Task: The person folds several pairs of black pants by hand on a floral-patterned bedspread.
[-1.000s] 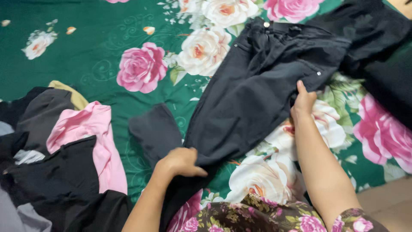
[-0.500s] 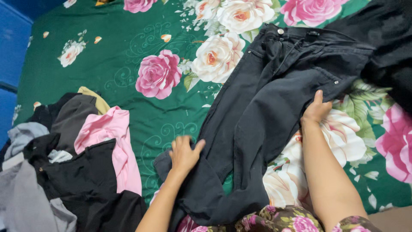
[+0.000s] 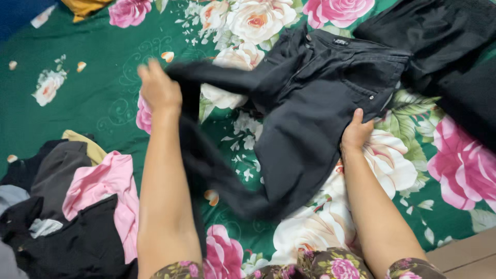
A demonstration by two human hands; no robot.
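The left hand (image 3: 159,89) is now raised over the far-left part of the bed, where half a second ago it lay low and near, pressed on the leg ends of the black trousers (image 3: 315,103). It has carried the leg ends up and across: the dark cloth trails from it in a blurred band, sweeping from the near middle up toward the waistband, so the legs are being folded back over the upper part of the garment. The left fingers are curled round the cloth, though motion blur hides how tight the hold is.

The right hand (image 3: 356,132) has barely shifted. It rests at the right edge of the trousers near the hip pocket, thumb up and fingers closed on the fabric edge, pinning it to the green floral bedsheet (image 3: 82,103).

The trousers lie in the middle of the bed, waistband far, with another dark garment (image 3: 449,46) just beyond at the far right. A heap of clothes (image 3: 67,206), pink, black and grey, sits at the near left, untouched.

Judging by this, the fold is underway, not yet laid flat.
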